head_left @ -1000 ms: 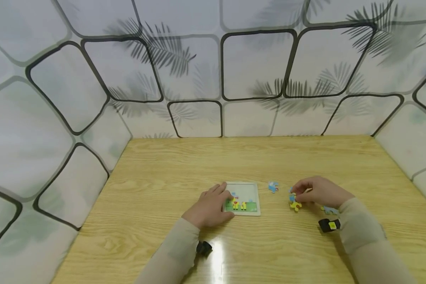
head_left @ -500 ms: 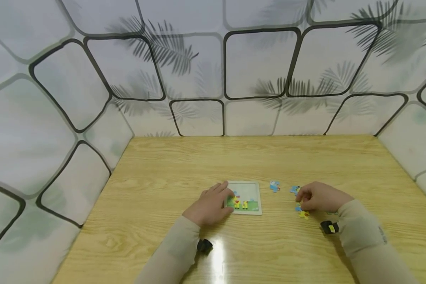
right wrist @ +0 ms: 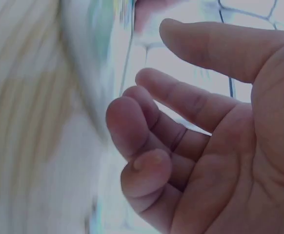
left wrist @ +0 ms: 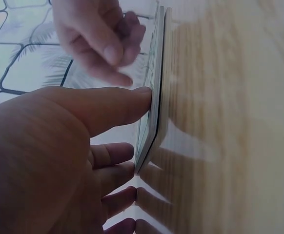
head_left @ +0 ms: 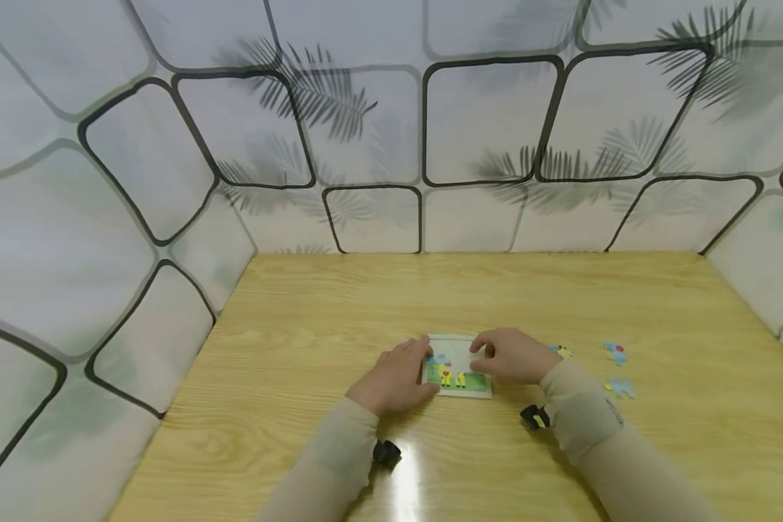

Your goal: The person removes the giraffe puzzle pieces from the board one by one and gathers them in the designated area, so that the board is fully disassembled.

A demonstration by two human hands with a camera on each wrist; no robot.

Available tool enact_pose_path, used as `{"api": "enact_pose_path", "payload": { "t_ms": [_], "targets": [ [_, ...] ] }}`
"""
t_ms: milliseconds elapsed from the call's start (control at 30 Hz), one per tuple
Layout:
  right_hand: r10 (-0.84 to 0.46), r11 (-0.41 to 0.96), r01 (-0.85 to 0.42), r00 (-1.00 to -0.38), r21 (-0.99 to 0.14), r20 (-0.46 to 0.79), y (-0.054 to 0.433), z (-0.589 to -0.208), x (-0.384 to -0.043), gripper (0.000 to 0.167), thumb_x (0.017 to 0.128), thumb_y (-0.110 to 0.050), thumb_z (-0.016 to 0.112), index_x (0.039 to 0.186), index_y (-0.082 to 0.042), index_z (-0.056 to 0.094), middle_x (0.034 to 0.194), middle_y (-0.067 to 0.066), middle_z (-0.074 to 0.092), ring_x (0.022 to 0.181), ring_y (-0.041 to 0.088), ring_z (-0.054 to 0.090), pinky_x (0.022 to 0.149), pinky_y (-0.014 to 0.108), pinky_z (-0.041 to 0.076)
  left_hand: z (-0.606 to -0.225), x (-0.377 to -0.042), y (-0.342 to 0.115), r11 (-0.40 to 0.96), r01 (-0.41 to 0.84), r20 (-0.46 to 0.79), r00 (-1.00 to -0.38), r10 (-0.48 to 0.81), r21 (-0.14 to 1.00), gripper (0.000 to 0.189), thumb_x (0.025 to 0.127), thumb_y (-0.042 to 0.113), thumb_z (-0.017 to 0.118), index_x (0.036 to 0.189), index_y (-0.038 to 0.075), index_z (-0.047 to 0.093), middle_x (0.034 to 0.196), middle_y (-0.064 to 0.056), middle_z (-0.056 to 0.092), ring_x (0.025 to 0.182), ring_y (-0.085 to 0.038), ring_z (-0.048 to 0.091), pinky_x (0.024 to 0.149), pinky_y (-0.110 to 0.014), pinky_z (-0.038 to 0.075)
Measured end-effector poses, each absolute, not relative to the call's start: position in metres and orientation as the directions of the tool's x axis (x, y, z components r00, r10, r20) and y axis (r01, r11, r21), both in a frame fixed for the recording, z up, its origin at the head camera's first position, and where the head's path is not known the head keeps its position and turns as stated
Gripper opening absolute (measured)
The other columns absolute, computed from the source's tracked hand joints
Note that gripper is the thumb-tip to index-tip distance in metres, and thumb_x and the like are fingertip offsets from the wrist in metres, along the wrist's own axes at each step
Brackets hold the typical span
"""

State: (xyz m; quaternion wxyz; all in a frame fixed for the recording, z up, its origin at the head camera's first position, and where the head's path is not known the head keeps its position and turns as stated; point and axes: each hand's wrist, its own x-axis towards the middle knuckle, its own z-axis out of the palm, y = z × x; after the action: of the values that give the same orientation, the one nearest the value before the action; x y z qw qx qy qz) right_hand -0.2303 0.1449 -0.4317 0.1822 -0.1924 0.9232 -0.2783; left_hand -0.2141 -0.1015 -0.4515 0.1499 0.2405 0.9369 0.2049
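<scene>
Three pale walls, printed with dark rounded outlines and fern leaves, stand around a wood-grain counter. Two light sleeves extend over it from the near side, each with a black wrist unit beside the cuff.

Left hand: fingers extended and relaxed, index finger at the far-left corner of the puzzle tray, thumb laid straight on its rim toward the near-left corner. Right hand: positioned over the tray's right side, fingers loosely curled, thumb and index finger apart.

Tray position: on the counter, between the hands. Its near edge runs roughly left to right. A green strip follows that edge, so the base of the picture faces the person and its top points to the back wall. The outline appears nearly square; a long axis cannot be told.

Loose pieces, right of the tray: a blue-and-yellow piece, partly hidden by the right arm; a blue piece with a red spot; and, nearer the person, a light-blue piece, long axis roughly left to right
</scene>
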Motion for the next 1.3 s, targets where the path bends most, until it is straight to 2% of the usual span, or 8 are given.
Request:
{"api": "enact_pose_path", "payload": {
  "t_ms": [167,300,500,667,967,1167,1300],
  "targets": [
    [-0.468,0.781,-0.261,-0.846,-0.568,-0.254,0.111,-0.437,-0.235,0.038,0.092,-0.028,0.073,0.122,-0.006,0.068,0.086,-0.002,0.064,0.073,0.013,0.057,0.07,0.034,0.05,-0.451,-0.212,-0.099,0.805,0.38,-0.188,-0.843,0.505,0.455,0.069,0.097,0.039,0.065,0.152,0.01,0.037,0.157,-0.009,0.041,0.148,-0.027,0.033,0.117,-0.052,0.03],
    [-0.463,0.789,-0.264,-0.848,-0.554,-0.256,0.094,-0.437,-0.237,0.036,0.088,-0.024,0.077,0.118,-0.005,0.068,0.088,-0.001,0.064,0.077,0.014,0.058,0.071,0.034,0.052,-0.449,-0.211,-0.102,0.806,0.381,-0.182,-0.846,0.502,0.452,0.07,0.097,0.038,0.066,0.153,0.009,0.036,0.157,-0.009,0.041,0.148,-0.028,0.033,0.116,-0.053,0.03],
    [-0.441,0.792,-0.231,-0.857,-0.565,-0.268,0.091,-0.44,-0.241,0.027,0.086,-0.016,0.079,0.108,-0.007,0.064,0.087,0.002,0.059,0.076,0.017,0.054,0.071,0.035,0.048,-0.45,-0.211,-0.101,0.804,0.381,-0.185,-0.843,0.504,0.456,0.07,0.098,0.039,0.064,0.154,0.01,0.034,0.158,-0.01,0.039,0.148,-0.028,0.032,0.117,-0.052,0.029],
    [-0.454,0.763,-0.234,-0.858,-0.603,-0.241,0.091,-0.44,-0.241,0.024,0.087,-0.012,0.077,0.103,-0.009,0.061,0.084,0.002,0.056,0.072,0.016,0.051,0.067,0.033,0.044,-0.451,-0.212,-0.101,0.808,0.385,-0.179,-0.846,0.502,0.447,0.062,0.101,0.038,0.06,0.152,0.012,0.037,0.158,-0.009,0.039,0.148,-0.028,0.033,0.116,-0.053,0.03],
    [-0.503,0.662,-0.26,-0.849,-0.703,-0.16,0.103,-0.443,-0.243,0.011,0.092,-0.011,0.071,0.093,-0.014,0.061,0.088,-0.003,0.064,0.078,0.012,0.062,0.07,0.033,0.052,-0.451,-0.211,-0.098,0.815,0.372,-0.186,-0.852,0.49,0.444,0.068,0.1,0.037,0.061,0.156,0.011,0.032,0.159,-0.009,0.038,0.148,-0.028,0.032,0.117,-0.052,0.029],
    [-0.485,0.626,-0.211,-0.859,-0.751,-0.162,0.124,-0.438,-0.243,0.008,0.094,-0.015,0.071,0.097,-0.014,0.064,0.092,-0.001,0.066,0.084,0.015,0.062,0.073,0.034,0.052,-0.449,-0.212,-0.098,0.826,0.371,-0.212,-0.846,0.489,0.425,0.066,0.101,0.04,0.058,0.157,0.012,0.035,0.164,-0.006,0.031,0.151,-0.027,0.027,0.119,-0.051,0.026],
    [-0.473,0.603,-0.183,-0.866,-0.776,-0.163,0.15,-0.433,-0.24,0.012,0.094,-0.015,0.071,0.104,-0.01,0.067,0.093,0.0,0.068,0.085,0.018,0.064,0.073,0.035,0.052,-0.45,-0.212,-0.099,0.829,0.384,-0.233,-0.834,0.5,0.406,0.07,0.099,0.048,0.058,0.156,0.013,0.038,0.166,-0.001,0.024,0.153,-0.025,0.021,0.12,-0.05,0.023]
  ]
}}
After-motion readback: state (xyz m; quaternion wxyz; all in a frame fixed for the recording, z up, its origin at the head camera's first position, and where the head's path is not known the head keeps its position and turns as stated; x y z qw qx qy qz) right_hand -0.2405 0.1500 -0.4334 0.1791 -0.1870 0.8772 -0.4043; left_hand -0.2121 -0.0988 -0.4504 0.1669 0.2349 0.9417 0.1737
